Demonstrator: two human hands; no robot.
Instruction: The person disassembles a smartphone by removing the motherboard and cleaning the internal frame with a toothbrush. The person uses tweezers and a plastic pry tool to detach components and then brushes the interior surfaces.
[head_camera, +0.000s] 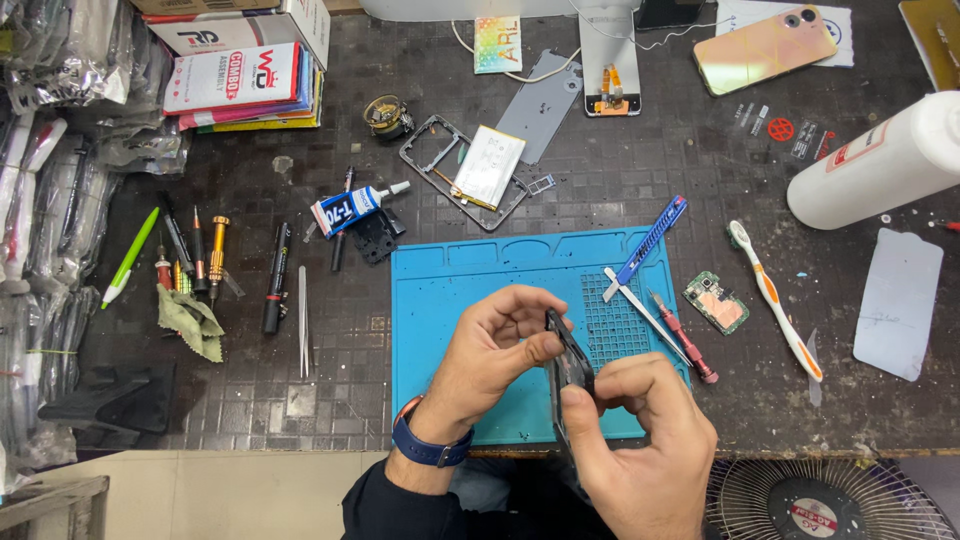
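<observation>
Both my hands hold a thin black phone part (568, 362) edge-on above the blue work mat (450, 300). My left hand (490, 350), with a blue watch at the wrist, pinches its upper edge. My right hand (640, 440) grips its lower part from the near side. On the mat's right lie a blue craft knife (652, 240), metal tweezers (640, 308) and a red screwdriver (685, 342).
An open phone frame with battery (478, 168) and a glue tube (350, 208) lie behind the mat. Screwdrivers, a pen and tweezers (302, 320) sit left. A circuit board (716, 302), toothbrush (775, 298), white bottle (880, 160) and gold phone (765, 48) are right.
</observation>
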